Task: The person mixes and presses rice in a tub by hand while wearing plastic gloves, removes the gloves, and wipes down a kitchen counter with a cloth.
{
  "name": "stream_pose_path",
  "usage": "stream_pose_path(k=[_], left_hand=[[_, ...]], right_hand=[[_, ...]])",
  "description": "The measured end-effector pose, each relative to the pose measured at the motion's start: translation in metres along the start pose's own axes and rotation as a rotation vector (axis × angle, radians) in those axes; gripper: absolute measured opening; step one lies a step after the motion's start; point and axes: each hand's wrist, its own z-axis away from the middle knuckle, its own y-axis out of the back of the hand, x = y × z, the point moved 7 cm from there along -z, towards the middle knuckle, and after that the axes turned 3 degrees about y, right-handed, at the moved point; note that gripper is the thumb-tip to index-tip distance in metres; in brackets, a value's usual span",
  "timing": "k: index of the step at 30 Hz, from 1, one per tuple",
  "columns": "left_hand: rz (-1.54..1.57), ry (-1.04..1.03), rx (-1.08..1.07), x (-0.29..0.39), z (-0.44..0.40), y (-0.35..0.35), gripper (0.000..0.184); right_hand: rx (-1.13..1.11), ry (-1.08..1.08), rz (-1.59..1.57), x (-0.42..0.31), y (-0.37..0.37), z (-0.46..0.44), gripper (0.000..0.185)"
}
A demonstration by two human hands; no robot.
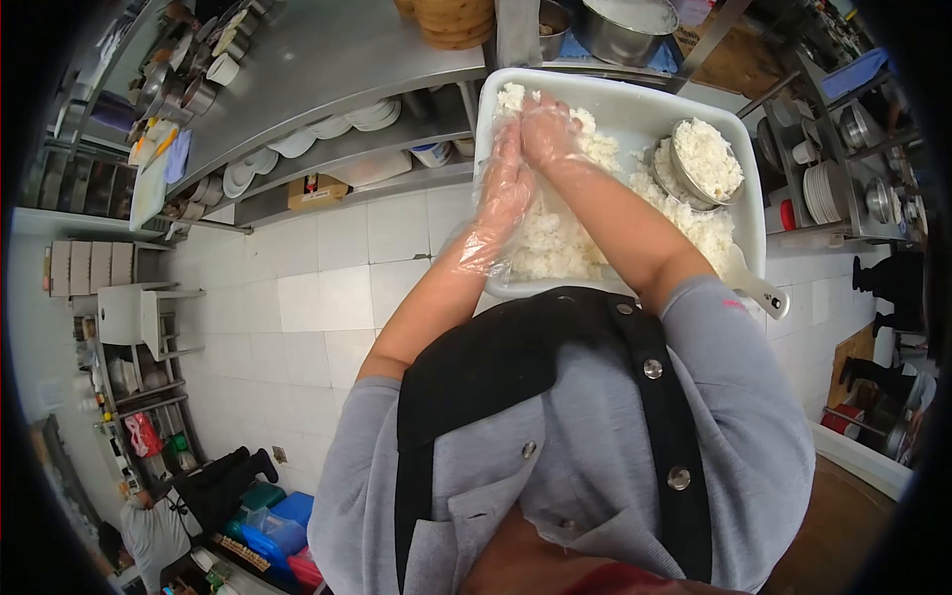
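Note:
Both my hands wear clear plastic gloves and are close together over the left end of a white plastic tub (624, 82) holding cooked white rice (555, 243). My left hand (508, 178) is stretched out along the tub's left wall, palm toward the other hand. Beside it, my right hand (548, 131) curls its fingers down onto rice; its fingertips are partly hidden. A clump of rice (511, 97) lies just past the fingertips in the corner. Stacked metal bowls (709, 164), the upper one heaped with rice, rest at the tub's right side. A white-handled paddle (762, 291) leans over the near right rim.
A steel counter (327, 64) with stacked plates (372, 116) on its shelf runs to the left. A large metal pot (627, 35) stands behind the tub, near a wooden steamer (454, 22). Racks of dishes (821, 191) stand right. Other people are at lower left and far right.

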Motion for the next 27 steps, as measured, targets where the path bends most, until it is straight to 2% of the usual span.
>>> stream_pose_path(k=[3, 4, 5, 6, 7, 10, 12, 14, 15, 17, 19, 20, 22, 24, 26, 27], left_hand=[[0.026, 0.035, 0.046, 0.005, 0.000, 0.006, 0.063], [0.093, 0.136, 0.048, 0.005, -0.001, 0.012, 0.062], [0.163, 0.237, 0.045, 0.003, -0.001, 0.016, 0.061], [0.170, 0.238, 0.034, 0.004, 0.000, 0.016, 0.061], [0.141, 0.238, 0.066, 0.004, 0.000, 0.017, 0.060], [0.152, 0.269, 0.094, 0.006, -0.003, 0.018, 0.057], [0.157, 0.306, 0.068, 0.004, -0.003, 0.016, 0.054], [0.151, 0.329, 0.037, 0.005, -0.005, 0.014, 0.054], [0.140, 0.358, 0.010, 0.006, -0.005, 0.011, 0.054], [0.158, 0.383, -0.015, 0.012, -0.005, 0.011, 0.052], [0.167, 0.414, -0.034, 0.011, -0.004, 0.010, 0.050], [0.200, 0.393, -0.030, 0.011, -0.005, 0.010, 0.050], [0.231, 0.383, -0.025, 0.007, -0.001, 0.009, 0.050], [0.252, 0.361, -0.018, 0.003, -0.004, 0.009, 0.050], [0.288, 0.378, -0.008, 0.000, -0.005, 0.008, 0.050], [0.321, 0.399, -0.006, -0.002, -0.004, 0.007, 0.050]], right_hand=[[-0.121, -0.089, -0.005, 0.001, 0.001, -0.020, 0.047], [-0.120, -0.091, -0.005, 0.005, -0.002, -0.036, 0.047], [-0.220, -0.015, 0.038, 0.007, -0.015, -0.053, 0.047], [-0.323, 0.055, 0.080, 0.010, -0.027, -0.058, 0.048], [-0.329, 0.041, 0.080, 0.019, -0.017, -0.046, 0.048], [-0.143, 0.422, -0.329, 0.048, 0.040, -0.026, 0.041], [-0.106, 0.162, -0.335, 0.087, 0.060, -0.012, 0.038], [-0.134, 0.081, -0.007, 0.124, 0.046, -0.005, 0.036], [-0.132, 0.073, -0.006, 0.149, 0.025, -0.001, 0.036], [-0.140, 0.315, 0.082, 0.177, -0.026, 0.006, 0.032], [-0.298, 0.102, 0.067, 0.159, -0.039, 0.039, 0.034], [-0.306, 0.100, 0.061, 0.156, -0.052, 0.044, 0.034], [-0.674, 0.672, 0.809, 0.130, -0.101, 0.080, 0.047], [-0.766, 0.120, -0.013, 0.149, -0.075, 0.106, 0.051], [-0.883, -0.463, -0.517, 0.148, -0.048, 0.151, 0.057], [-0.882, -0.460, -0.514, 0.152, -0.053, 0.157, 0.057]])
